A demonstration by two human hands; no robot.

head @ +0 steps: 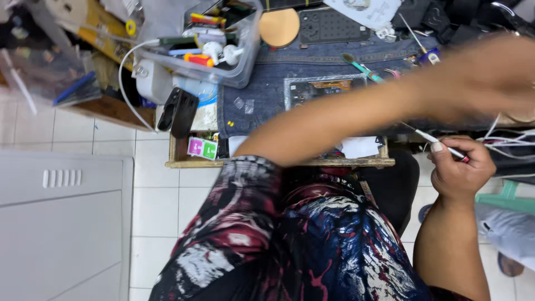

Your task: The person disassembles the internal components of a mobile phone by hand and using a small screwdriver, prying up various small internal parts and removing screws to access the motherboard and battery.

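My right hand (460, 167) is closed around a thin white stick-like tool (440, 142) with a red end, at the right edge of the wooden bench (184, 163). My left arm stretches across the bench to the right. My left hand (501, 69) is blurred by motion above a bundle of white cables (504, 139), and I cannot tell whether it holds anything. Behind the arm, an opened phone (320, 89) lies on a denim cloth (267, 72). A green-handled brush (361, 68) lies beside the phone.
A clear plastic box (245, 61) with several small tools stands at the back left. Near it are a white charger (153, 81), a black case (178, 111), a tan disc (280, 27) and a black perforated pad (333, 25). A white cabinet (61, 223) stands on the tiled floor at left.
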